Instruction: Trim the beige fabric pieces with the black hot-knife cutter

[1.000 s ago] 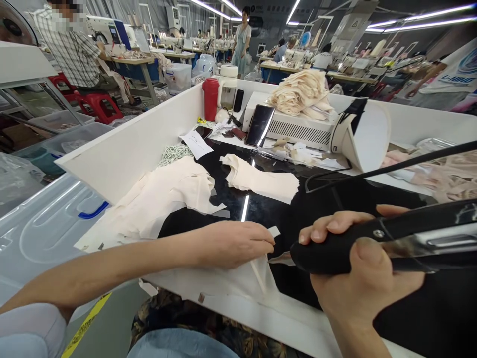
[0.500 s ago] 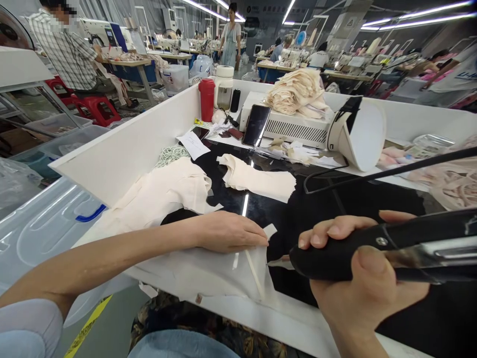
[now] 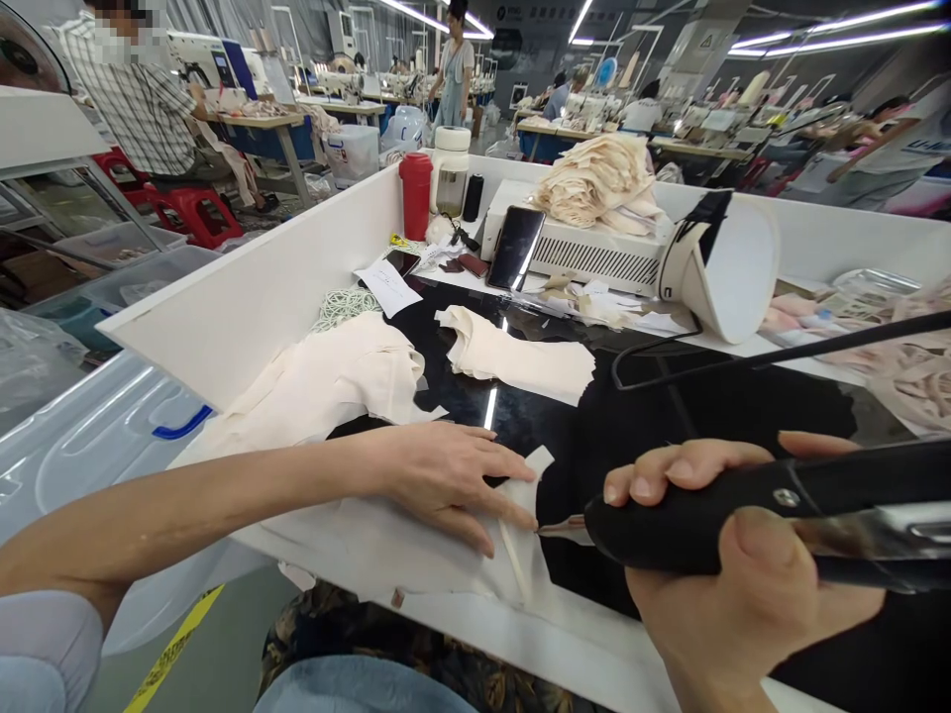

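Observation:
My left hand [image 3: 453, 480] lies with its fingers spread on a pale cream strip of fabric [image 3: 516, 545] near the front edge of the black glossy work surface. Under the forearm and hand, a white translucent sheet [image 3: 349, 550] covers the table's front. My right hand [image 3: 743, 574] is wrapped round a black handheld tool [image 3: 669, 515] with a narrow pointed metal tip. That tip is at the strip's right edge, close to my left fingertips; whether it touches the cloth I cannot tell.
Cream fabric pieces [image 3: 327, 376] lie at the left, and a smaller stack [image 3: 520, 352] sits behind my left hand. A phone [image 3: 515, 248] leans on a white box. A white cone-shaped shade [image 3: 728, 262] and a black cable [image 3: 788, 352] are at the right. A red cup [image 3: 416, 196] stands behind.
My left hand has gone from fingers held together to fingers spread, its fingertips coming lower on the strip. My right hand with the tool has shifted slightly right and down.

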A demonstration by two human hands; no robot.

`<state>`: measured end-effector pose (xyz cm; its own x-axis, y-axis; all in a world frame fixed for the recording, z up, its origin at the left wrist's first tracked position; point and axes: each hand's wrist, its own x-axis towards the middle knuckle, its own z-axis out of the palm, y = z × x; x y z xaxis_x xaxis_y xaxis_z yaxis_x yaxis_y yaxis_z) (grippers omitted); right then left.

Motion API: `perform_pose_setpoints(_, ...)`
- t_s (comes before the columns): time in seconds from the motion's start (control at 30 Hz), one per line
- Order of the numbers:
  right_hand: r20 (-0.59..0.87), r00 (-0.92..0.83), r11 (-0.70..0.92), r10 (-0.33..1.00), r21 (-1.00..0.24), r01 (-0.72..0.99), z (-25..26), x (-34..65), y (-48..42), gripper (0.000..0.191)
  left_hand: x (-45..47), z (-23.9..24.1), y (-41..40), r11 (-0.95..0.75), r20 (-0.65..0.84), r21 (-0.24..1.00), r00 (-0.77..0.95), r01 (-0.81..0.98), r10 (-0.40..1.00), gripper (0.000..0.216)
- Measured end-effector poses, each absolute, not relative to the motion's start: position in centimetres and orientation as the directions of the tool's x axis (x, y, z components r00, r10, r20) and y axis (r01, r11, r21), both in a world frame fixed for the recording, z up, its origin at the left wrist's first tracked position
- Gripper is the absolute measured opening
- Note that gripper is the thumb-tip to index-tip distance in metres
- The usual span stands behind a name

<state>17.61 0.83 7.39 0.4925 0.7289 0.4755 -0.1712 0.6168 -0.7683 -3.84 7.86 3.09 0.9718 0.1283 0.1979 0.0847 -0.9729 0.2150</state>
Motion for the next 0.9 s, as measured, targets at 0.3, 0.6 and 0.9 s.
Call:
perform_pose_setpoints(0.3,0.465,0.48,0.599,0.744,-0.782,-0.17,7.6,17.6,0.6,0.055,-3.8,3.8,7.5,-0.942,0.053,0.294,0.981,0.161,0.185,0.047)
perform_pose_setpoints(0.6,0.468,0.507,0.614,0.724,-0.773,-0.163,7.8,17.5,1.0,0.044,-4.0,3.1,6.4,-0.896,0.029,0.391,0.97,0.212,0.242,0.045)
perform_pose_setpoints(0.9,0.493,0.464,0.614,0.736,-0.775,-0.15,7.5,17.6,1.1,0.043,-3.8,3.2,6.1,-0.897,0.082,0.399,0.967,0.189,0.241,0.042)
